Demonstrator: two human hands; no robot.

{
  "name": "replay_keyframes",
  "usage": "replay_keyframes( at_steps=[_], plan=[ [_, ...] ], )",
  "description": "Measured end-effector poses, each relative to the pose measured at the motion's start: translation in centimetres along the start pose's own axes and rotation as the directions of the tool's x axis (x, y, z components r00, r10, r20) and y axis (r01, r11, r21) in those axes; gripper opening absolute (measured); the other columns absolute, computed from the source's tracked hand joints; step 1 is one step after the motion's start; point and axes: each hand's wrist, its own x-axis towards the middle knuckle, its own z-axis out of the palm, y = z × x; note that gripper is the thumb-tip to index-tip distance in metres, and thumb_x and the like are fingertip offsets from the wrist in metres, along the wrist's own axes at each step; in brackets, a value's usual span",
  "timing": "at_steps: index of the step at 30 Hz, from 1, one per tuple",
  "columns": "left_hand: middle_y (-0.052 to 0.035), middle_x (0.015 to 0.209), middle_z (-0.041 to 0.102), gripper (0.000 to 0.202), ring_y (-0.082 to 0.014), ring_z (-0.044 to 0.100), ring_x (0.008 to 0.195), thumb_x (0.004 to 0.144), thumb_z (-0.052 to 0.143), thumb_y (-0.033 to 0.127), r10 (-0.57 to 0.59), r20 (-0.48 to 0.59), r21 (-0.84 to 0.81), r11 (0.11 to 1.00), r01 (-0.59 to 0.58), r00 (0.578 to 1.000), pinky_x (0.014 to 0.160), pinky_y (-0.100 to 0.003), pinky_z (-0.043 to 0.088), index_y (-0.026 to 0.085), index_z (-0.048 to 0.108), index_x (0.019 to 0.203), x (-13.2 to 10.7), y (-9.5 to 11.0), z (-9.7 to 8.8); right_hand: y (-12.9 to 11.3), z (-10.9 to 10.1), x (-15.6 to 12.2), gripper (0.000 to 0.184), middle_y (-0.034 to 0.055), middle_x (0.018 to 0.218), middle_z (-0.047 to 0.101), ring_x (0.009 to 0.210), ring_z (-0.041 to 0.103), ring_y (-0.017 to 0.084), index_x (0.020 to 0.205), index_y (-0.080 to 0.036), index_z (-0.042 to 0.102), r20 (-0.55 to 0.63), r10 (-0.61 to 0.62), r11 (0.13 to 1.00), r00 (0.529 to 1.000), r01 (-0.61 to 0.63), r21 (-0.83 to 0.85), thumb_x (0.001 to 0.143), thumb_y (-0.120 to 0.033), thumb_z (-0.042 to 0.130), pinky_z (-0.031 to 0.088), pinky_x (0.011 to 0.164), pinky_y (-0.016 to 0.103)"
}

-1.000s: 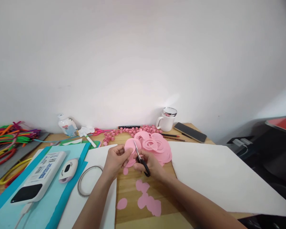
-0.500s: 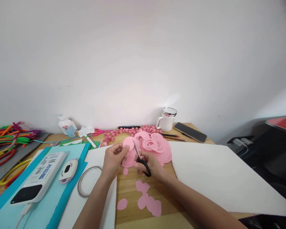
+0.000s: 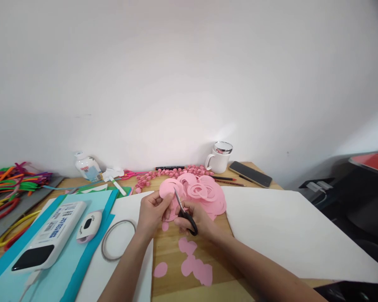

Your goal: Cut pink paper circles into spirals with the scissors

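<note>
My left hand (image 3: 153,212) is closed, pinching a round pink paper disc (image 3: 167,187) by its near edge. Closed around the black handles of a pair of scissors (image 3: 187,218) is my right hand (image 3: 197,219). The blades point up and away, their tips against or just beside the disc's right part; whether they bite into the paper I cannot tell. Behind both hands lies a heap of pink paper circles and rings (image 3: 208,195). Nearer me on the wooden table, small pink paper pieces (image 3: 195,265) lie scattered.
Rolled pink paper buds (image 3: 145,179) line the back, beside a white mug (image 3: 219,160) and a phone (image 3: 250,174). At left are a tape roll (image 3: 105,247), a white power bank (image 3: 50,237), a bottle (image 3: 88,168) and pipe cleaners (image 3: 15,182). White board (image 3: 290,230) covers the right.
The paper disc in my left hand has turned and shifted slightly left. My right hand and the scissors have moved a little left too, the blades tilting more upright.
</note>
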Motion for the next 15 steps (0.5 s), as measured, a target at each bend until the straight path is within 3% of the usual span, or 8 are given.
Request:
replay_keyframes(
  at_steps=[4,9,15],
  plan=[
    [0.0049,0.038,0.048,0.033,-0.0048,0.039,0.030,0.073,0.065,0.038,-0.011,0.045,0.051,0.999,0.009,0.999,0.030,-0.016,0.024,0.016,0.050,0.053,-0.01,0.49,-0.22,-0.15,-0.06,0.06,0.033,-0.0072,0.049,0.053,0.040,0.049,0.009,0.078,-0.018,0.051,0.025,0.001,1.000,1.000,-0.002,0.015,0.064,-0.038,0.074,0.037,0.039,0.019],
    [0.0044,0.040,0.051,0.029,-0.0059,0.042,0.029,0.073,0.064,0.037,-0.049,0.164,0.117,0.993,0.030,0.985,0.030,-0.016,0.025,0.015,0.055,0.056,-0.05,0.82,-0.44,-0.47,-0.30,0.30,0.039,-0.0038,0.061,0.055,0.053,0.049,0.010,0.083,-0.018,0.053,0.041,-0.097,0.992,0.994,0.093,0.081,0.061,-0.039,0.079,0.039,0.049,0.021],
    [0.0054,0.037,0.049,0.028,-0.0060,0.041,0.028,0.071,0.065,0.036,-0.061,0.130,0.123,0.991,0.045,0.990,0.029,-0.016,0.024,0.016,0.054,0.054,-0.13,0.93,-0.30,-0.88,-0.40,0.15,0.040,-0.0051,0.057,0.052,0.048,0.042,0.008,0.080,-0.018,0.053,0.030,-0.051,0.997,0.998,0.049,0.061,0.061,-0.043,0.077,0.031,0.044,0.019]
  ],
)
